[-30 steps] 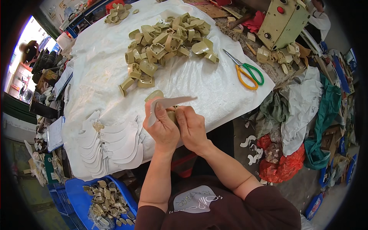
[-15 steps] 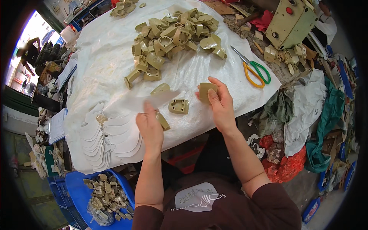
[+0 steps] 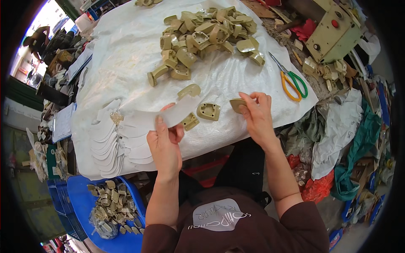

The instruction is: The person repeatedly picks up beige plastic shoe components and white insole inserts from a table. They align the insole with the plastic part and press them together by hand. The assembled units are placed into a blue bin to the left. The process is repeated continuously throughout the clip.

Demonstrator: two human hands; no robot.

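My left hand (image 3: 163,145) pinches a thin, curved white sheet piece (image 3: 182,110) between thumb and fingers, holding it above the table. In my right hand (image 3: 259,117), thumb and fingers grip an olive moulded part (image 3: 237,104), shaped like a shoe heel, seen edge-on. Between the hands lie a similar part with screw holes facing up (image 3: 208,111), another partly under the white piece (image 3: 190,121), and a smooth one (image 3: 189,91) farther back. Left of my left hand, overlapping white pieces (image 3: 105,147) are fanned out, with a small gold-coloured bit (image 3: 116,118) on top.
A heap of olive parts (image 3: 202,38) covers the far middle of the white-sheeted table (image 3: 122,59). Scissors (image 3: 291,82) with orange and green handles lie at the right edge, near a beige metal box (image 3: 333,36). A blue tub (image 3: 78,202) holding more parts stands below, left.
My left hand has tilted the white piece upward, with the thumb now showing on it. My right hand has turned the olive part from face-on to edge-on. The whole view has shifted slightly.
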